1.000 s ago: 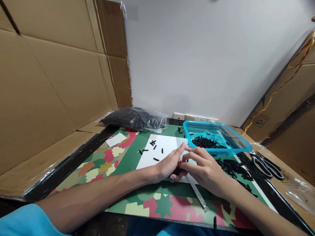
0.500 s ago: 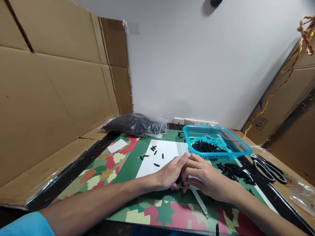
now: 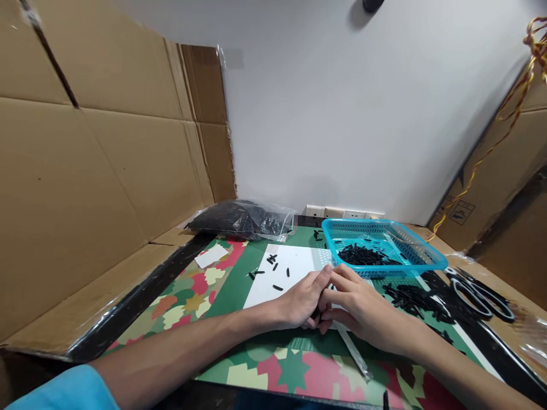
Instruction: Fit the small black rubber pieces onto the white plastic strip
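My left hand and my right hand meet over the near right part of a white paper sheet. The left fingers are curled round something dark, a small black piece, mostly covered by the hands. My right hand is bent in against the left one, fingers closed; what they pinch is hidden. From beneath the right hand a clear narrow strip points toward the near edge. Several slim black pieces lie scattered on the sheet, left of my hands.
Behind my right hand stands a blue basket holding many black pieces. A black pile and scissors lie to the right. At the back left rests a clear bag of black contents. Cardboard walls off the left side.
The whole view has shifted slightly, so everything appears a little further right. My hands stay pressed together in nearly the same pose.
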